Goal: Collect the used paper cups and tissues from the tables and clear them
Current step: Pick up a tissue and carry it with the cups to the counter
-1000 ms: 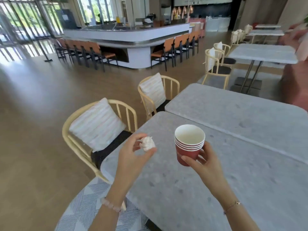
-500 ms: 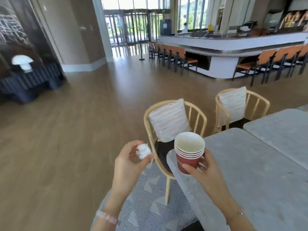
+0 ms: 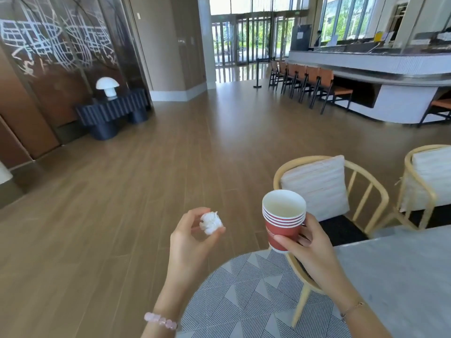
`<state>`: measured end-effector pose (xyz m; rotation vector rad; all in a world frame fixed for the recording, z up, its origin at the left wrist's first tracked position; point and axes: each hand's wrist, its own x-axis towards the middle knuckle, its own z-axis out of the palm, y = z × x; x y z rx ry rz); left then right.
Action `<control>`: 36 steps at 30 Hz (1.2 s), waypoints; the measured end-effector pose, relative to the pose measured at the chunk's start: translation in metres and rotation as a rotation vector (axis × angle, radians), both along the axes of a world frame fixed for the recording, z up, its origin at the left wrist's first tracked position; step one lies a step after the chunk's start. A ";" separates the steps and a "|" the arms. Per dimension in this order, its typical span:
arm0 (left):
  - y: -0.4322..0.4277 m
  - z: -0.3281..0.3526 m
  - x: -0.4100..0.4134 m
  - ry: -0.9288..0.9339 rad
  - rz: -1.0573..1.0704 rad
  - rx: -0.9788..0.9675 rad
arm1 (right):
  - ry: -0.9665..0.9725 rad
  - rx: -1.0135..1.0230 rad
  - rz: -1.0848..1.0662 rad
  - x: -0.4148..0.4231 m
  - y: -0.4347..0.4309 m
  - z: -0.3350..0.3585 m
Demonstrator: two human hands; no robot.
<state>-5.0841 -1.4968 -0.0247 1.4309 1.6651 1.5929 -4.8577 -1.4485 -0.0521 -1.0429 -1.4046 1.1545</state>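
My right hand [image 3: 308,242] holds a nested stack of red paper cups [image 3: 283,220] upright, its white inside showing nothing in it. A crumpled white tissue ball [image 3: 211,223] is pinched between the fingertips of my left hand [image 3: 190,240], a little left of the cups. Both hands hover over the wooden floor and the rug, left of the grey table [image 3: 402,276].
Two cane chairs with striped cushions [image 3: 317,186] [image 3: 429,176] stand at the table's edge on a grey patterned rug [image 3: 244,289]. A white bar counter [image 3: 390,69] with orange stools sits far right. A dark console with a white lamp [image 3: 107,86] stands at the left wall.
My view has swung left, away from the table toward the open floor and the entrance. Both hands keep their hold on the tissue and the cups.
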 end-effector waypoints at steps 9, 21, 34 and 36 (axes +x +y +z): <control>0.072 -0.014 -0.058 0.009 0.072 -0.057 | 0.005 -0.016 0.098 -0.065 0.086 0.001; 0.291 -0.011 -0.106 0.058 0.024 -0.064 | 0.022 -0.009 0.074 -0.118 0.297 -0.004; 0.535 -0.010 -0.146 0.066 -0.083 -0.039 | 0.013 -0.032 -0.064 -0.150 0.514 -0.004; 0.580 -0.015 -0.151 0.051 -0.122 -0.046 | 0.005 -0.037 -0.119 -0.152 0.549 -0.009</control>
